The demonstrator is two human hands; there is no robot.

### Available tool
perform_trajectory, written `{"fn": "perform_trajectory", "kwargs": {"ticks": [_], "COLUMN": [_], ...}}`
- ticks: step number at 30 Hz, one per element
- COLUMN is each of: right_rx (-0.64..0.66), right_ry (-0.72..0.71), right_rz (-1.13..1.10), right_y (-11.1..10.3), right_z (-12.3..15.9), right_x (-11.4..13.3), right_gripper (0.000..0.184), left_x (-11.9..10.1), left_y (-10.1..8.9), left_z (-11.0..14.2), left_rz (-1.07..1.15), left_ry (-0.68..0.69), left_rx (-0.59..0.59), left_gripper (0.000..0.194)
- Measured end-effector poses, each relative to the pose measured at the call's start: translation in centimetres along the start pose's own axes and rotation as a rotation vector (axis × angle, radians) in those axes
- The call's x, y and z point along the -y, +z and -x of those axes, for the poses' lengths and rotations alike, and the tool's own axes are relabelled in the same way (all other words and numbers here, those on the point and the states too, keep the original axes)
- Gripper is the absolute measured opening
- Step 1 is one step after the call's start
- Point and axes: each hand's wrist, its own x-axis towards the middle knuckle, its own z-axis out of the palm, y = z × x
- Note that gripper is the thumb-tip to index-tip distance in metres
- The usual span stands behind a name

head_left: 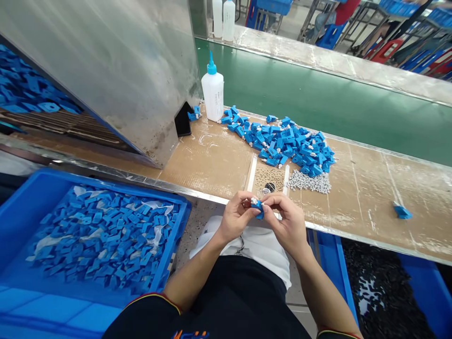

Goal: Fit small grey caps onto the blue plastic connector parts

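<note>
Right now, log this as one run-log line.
left hand: holds blue plastic part | right hand: holds same part | nearby: small grey pieces | heap of blue parts

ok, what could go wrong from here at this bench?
The small blue part, pinched between the left hand and right hand, sits over the bench's front edge, so a slip could drop it off the bench. The loose grey pieces lie against the blue pile and could get mixed in. The upright squeeze bottle could tip into that pile if knocked.
</note>
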Motion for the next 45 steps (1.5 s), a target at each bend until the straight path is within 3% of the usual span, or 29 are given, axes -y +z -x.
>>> {"fn": "perform_trajectory", "kwargs": {"ticks": [6, 10, 18, 22, 25, 30, 33, 38, 42, 45], "right_rx": [0.005, 0.014, 0.046, 0.001, -0.047, -0.142, -0.208, -0.296, -0.325, -0.319], "right_ry": [0.013, 0.008, -0.008, -0.043, -0.103, -0.236, -0.304, -0.368, -0.367, -0.302], "right_rz": [0.003, 0.005, 0.015, -0.036, -0.027, 0.211, 0.367, 0.453, 0.485, 0.488], "right_y": [-0.2, -0.3, -0.2, 0.3, 0.6, 0.9, 1.1, 1.7, 1.8, 0.2], "right_z": [0.4, 0.4, 0.7, 1.4, 1.8, 2.1, 2.3, 2.2, 2.1, 2.5], "right_x": [-0.3, -0.4, -0.7, -1.5, -1.9, -2.0, -1.8, -1.1, -0.7, -1.7], "right_gripper": [0.01, 0.01, 0.012, 0.008, 0.008, 0.015, 0.012, 0.015, 0.016, 0.012], "left_x": [0.2, 0.3, 0.2, -0.1, -0.1, -0.4, -0.9, -1.7, -2.1, -2.4], "left_y": [0.4, 0.2, -2.1, -2.4, -2.0, -0.9, -0.1, 1.0, 1.1, 0.5], "left_z": [0.1, 0.1, -0.9, -1.0, -0.7, 0.5, 1.1, 1.2, 0.7, -1.5], "left_rz": [-0.033, -0.048, -0.283, -0.283, -0.167, -0.075, -0.152, -0.292, -0.341, -0.42], "left_ry": [-0.029, 0.017, 0.301, 0.368, 0.335, 0.192, 0.146, 0.167, 0.155, 0.135], "left_rx": [-0.011, 0.023, 0.205, 0.247, 0.231, 0.25, 0.183, 0.092, 0.142, 0.364], "left_gripper": [0.041, 0.034, 0.008, 0.009, 0.013, 0.025, 0.039, 0.027, 0.027, 0.034]}}
